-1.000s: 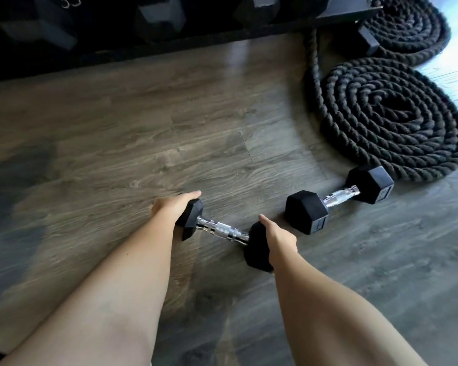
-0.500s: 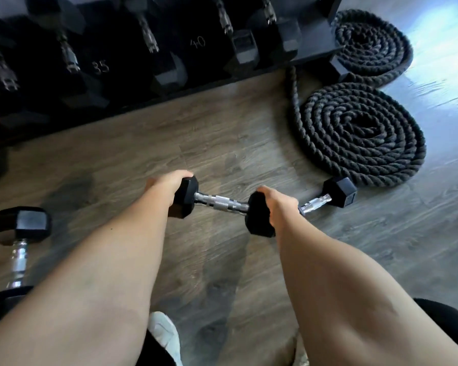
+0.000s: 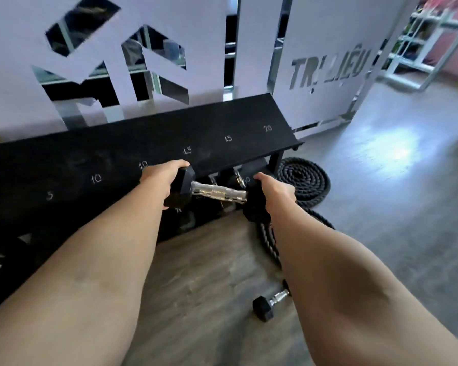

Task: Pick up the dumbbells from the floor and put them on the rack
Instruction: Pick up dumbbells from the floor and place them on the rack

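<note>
Dumbbell [image 3: 217,192] now lifted off the floor [image 3: 196,286], held level at the rack [image 3: 143,143] shelf's front edge, left hand [image 3: 160,178] and right hand [image 3: 274,191] each clasping a black end, second dumbbell [image 3: 271,303] left on the floor below.

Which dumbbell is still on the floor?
The small dumbbell beside the right forearm lies on the floor; the other dumbbell is held up by both hands at its ends.
</note>
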The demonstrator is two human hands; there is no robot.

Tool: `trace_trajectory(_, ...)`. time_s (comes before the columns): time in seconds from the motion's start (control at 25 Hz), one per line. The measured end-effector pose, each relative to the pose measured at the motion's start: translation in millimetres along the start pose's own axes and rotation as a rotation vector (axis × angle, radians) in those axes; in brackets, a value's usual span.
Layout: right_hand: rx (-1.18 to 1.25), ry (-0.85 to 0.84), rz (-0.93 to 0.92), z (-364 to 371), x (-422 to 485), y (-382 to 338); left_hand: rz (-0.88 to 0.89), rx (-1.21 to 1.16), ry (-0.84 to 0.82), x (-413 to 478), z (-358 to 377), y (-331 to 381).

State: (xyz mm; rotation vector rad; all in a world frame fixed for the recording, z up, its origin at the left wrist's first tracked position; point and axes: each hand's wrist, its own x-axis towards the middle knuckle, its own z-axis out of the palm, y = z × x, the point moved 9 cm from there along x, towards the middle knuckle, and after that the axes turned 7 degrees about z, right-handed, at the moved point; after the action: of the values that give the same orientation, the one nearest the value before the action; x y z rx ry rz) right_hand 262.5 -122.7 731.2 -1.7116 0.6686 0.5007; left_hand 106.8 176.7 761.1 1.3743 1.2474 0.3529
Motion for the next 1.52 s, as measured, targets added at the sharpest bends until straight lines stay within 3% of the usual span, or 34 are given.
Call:
trace_trajectory(0.12,0.083,0.014,-0.135,-6,-81,-96,0.145,-0.042,-0.044,-29,-32,116)
trace_trajectory(0.24,0.128,-0.005,-0.193,4,-115,-144,0.277,-0.032,-0.032,-32,-49,185)
trace_trajectory(0.36,0.221,0.001,-0.212,27,-119,-161,0.375,-0.089,0.051,-7,-63,224)
trace_trajectory(0.52,0.321,0.021,-0.181,88,-75,-154,0.486,-0.041,0.041,62,-41,250)
trace_trajectory(0.72,0.321,0.037,-0.09,178,-5,-175,0.505,0.007,0.084,164,-13,274)
trace_trajectory(1.08,0.469,0.049,0.074,327,70,-194,0.535,0.156,-0.032,338,37,322)
trace_trajectory(1.52,0.465,0.262,0.33,453,198,-105,0.422,0.42,-0.219,541,126,233)
